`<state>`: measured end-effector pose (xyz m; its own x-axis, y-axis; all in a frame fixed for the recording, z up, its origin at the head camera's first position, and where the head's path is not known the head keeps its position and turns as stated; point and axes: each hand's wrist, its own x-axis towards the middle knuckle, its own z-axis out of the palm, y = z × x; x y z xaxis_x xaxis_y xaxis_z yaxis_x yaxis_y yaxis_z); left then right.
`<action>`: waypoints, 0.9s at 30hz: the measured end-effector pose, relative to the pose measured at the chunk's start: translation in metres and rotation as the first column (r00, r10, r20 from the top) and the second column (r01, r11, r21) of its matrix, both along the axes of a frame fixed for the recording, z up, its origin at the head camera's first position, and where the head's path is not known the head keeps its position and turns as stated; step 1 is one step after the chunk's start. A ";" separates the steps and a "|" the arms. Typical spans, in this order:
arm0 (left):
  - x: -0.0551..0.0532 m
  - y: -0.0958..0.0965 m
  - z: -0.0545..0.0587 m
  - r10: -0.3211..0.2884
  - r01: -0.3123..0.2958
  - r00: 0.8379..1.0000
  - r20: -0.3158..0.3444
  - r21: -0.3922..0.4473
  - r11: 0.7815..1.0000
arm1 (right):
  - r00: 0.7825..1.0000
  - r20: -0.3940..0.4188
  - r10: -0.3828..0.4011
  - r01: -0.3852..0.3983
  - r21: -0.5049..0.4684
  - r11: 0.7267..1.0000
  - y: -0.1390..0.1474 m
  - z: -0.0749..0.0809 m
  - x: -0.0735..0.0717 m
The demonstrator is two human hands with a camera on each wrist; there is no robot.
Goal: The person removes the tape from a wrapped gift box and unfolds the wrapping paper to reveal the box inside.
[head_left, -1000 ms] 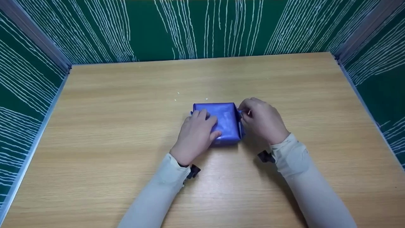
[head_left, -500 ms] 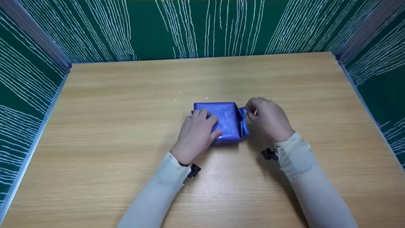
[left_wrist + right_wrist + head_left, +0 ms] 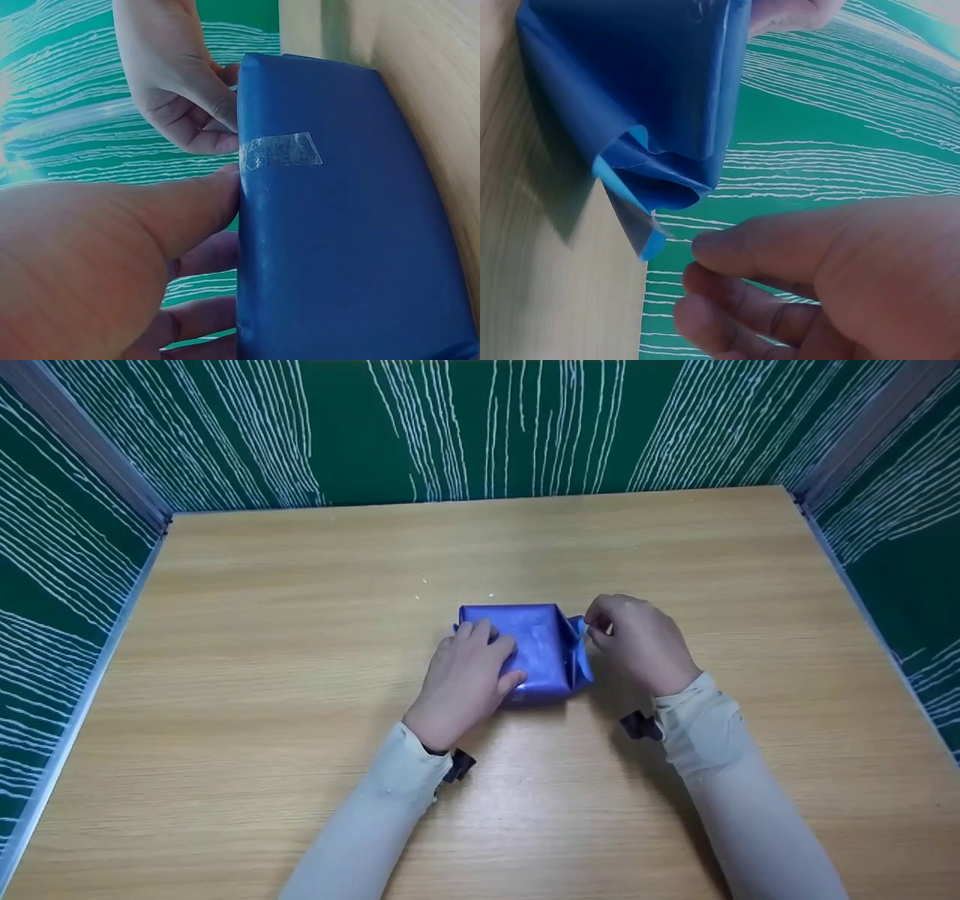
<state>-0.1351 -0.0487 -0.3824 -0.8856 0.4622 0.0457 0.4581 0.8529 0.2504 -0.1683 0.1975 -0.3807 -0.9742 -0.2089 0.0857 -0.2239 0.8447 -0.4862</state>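
A box wrapped in glossy blue paper point(image 3: 536, 645) lies on the wooden table. My left hand point(image 3: 461, 682) rests on its top toward the left, thumb and fingers spread over the paper. At the box's right end, a loose folded flap point(image 3: 641, 187) of the wrapping sticks out, its lighter blue inner side showing. My right hand point(image 3: 637, 641) is beside this flap, thumb and fingers drawn together. A thin whitish strip, seemingly clear tape point(image 3: 660, 225), runs from the flap toward the thumb; its gripped end is hidden. Another tape piece point(image 3: 281, 151) lies flat on the box's near side.
The wooden tabletop point(image 3: 300, 660) spreads around the box. Green panels with white streaks point(image 3: 480, 435) stand along the back and both sides. A few tiny white scraps point(image 3: 491, 595) lie behind the box.
My right hand has moved a little to the right, away from the box. The right-end flap now stands out farther. My left hand and the box have hardly moved.
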 end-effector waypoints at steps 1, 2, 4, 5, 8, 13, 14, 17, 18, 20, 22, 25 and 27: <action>0.000 0.000 0.000 -0.003 0.003 1.000 -0.003 0.004 1.000 | 1.000 0.000 -0.005 0.005 0.009 1.000 0.001 0.000 0.000; 0.000 0.000 0.000 -0.006 0.006 1.000 -0.007 0.007 1.000 | 1.000 0.000 -0.011 0.011 0.019 1.000 0.002 -0.001 0.000; 0.000 0.000 0.000 -0.010 0.010 1.000 -0.011 0.012 1.000 | 1.000 0.001 -0.020 0.020 0.040 0.999 0.004 -0.003 0.000; 0.000 0.000 0.000 -0.011 0.011 1.000 -0.011 0.014 1.000 | 1.000 0.004 -0.023 0.023 0.051 0.998 0.006 -0.003 -0.001; 0.000 0.000 0.000 -0.016 0.016 1.000 -0.007 0.013 1.000 | 0.999 0.024 -0.032 0.030 0.081 0.996 0.008 -0.006 -0.001; 0.002 -0.001 -0.001 -0.016 0.016 1.000 -0.008 -0.006 1.000 | 0.998 0.061 -0.024 0.018 0.105 0.994 0.011 -0.009 -0.003; 0.002 -0.001 -0.001 -0.014 0.014 1.000 -0.012 -0.007 1.000 | 0.998 0.063 -0.020 0.013 0.105 0.994 0.011 -0.010 -0.003; 0.002 -0.001 -0.001 -0.008 0.007 1.000 -0.019 -0.006 1.000 | 0.998 0.060 -0.005 -0.002 0.108 0.994 0.012 -0.011 -0.004; 0.002 -0.001 -0.001 -0.007 0.007 1.000 -0.021 -0.005 1.000 | 0.998 0.060 -0.001 -0.005 0.111 0.994 0.012 -0.011 -0.004; 0.002 -0.001 -0.001 -0.007 0.007 1.000 -0.015 -0.007 1.000 | 0.998 0.063 0.001 -0.009 0.116 0.993 0.013 -0.010 -0.004; 0.001 -0.002 0.000 -0.008 0.008 1.000 -0.006 -0.012 1.000 | 0.997 0.072 0.002 -0.011 0.122 0.993 0.013 -0.009 -0.004; 0.000 -0.002 0.001 -0.012 0.012 1.000 0.011 -0.009 1.000 | 0.996 0.089 0.002 -0.013 0.120 0.993 0.014 -0.008 -0.004; 0.000 -0.002 0.002 -0.012 0.012 1.000 0.016 0.001 1.000 | 0.995 0.100 0.000 -0.012 0.115 0.993 0.015 -0.007 -0.004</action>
